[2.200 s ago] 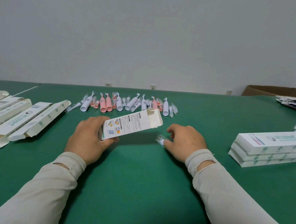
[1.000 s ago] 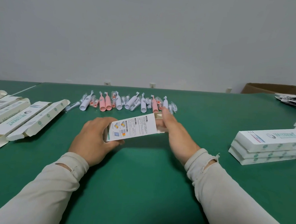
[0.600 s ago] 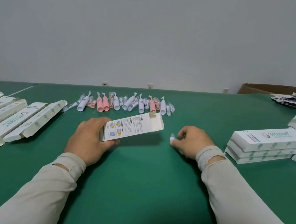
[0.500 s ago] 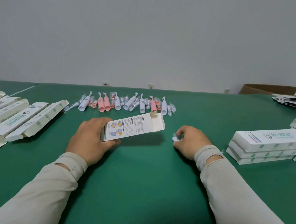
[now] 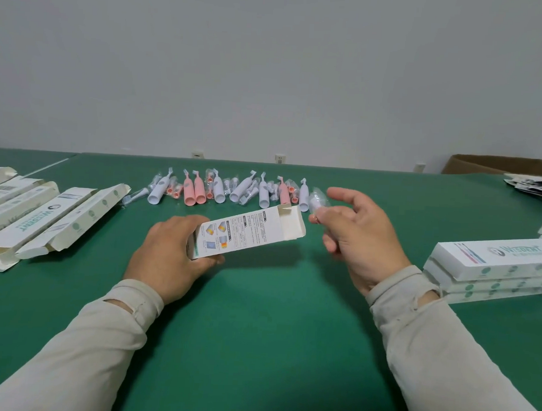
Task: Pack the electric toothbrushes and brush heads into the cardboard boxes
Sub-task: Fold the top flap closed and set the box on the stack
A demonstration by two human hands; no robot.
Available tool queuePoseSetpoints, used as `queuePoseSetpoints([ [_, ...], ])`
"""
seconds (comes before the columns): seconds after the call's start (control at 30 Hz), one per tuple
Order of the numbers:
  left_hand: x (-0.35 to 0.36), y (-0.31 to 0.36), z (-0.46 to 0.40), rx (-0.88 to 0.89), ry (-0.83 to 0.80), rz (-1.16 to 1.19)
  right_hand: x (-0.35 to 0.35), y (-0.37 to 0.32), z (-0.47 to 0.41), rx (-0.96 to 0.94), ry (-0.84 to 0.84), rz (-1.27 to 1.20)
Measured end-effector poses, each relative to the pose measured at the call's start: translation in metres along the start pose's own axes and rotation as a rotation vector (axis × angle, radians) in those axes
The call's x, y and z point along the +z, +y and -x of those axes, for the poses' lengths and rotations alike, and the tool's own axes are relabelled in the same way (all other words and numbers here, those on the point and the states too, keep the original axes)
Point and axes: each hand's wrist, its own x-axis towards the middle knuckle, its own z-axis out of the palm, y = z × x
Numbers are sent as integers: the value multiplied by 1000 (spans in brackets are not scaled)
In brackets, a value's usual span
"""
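Head view, box: my left hand grips the open cardboard box at its closed end, open flaps toward my right hand.
Brush head: my right thumb and fingers pinch a wrapped brush head just beside the box mouth.
Counts: three packed boxes stacked at right; row of toothbrushes beyond, three pink ones.
Writing: "WISDENT" on the top packed box and an empty box at left.

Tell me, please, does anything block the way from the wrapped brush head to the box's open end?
Nothing visible does. The right hand pinches the wrapped brush head just beside the open end of the box, which the left hand holds with its flap folded back.
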Motion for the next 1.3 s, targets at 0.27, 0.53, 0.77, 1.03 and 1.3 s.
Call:
queuePoseSetpoints([
  [0.27,0,-1,-1,-3,-6,-19,2,6,1,-182,-87,498],
  [0.53,-1,3,0,38,-7,-31,-1,10,1,-270,-10,696],
  [0.77,-1,5,2,89,-44,-21,5,10,0,-256,138,713],
  [1.03,0,4,2,77,-29,-31,16,14,6,-259,94,618],
  [1.3,2,5,2,88,-37,11,20,12,5,-105,-105,226],
])
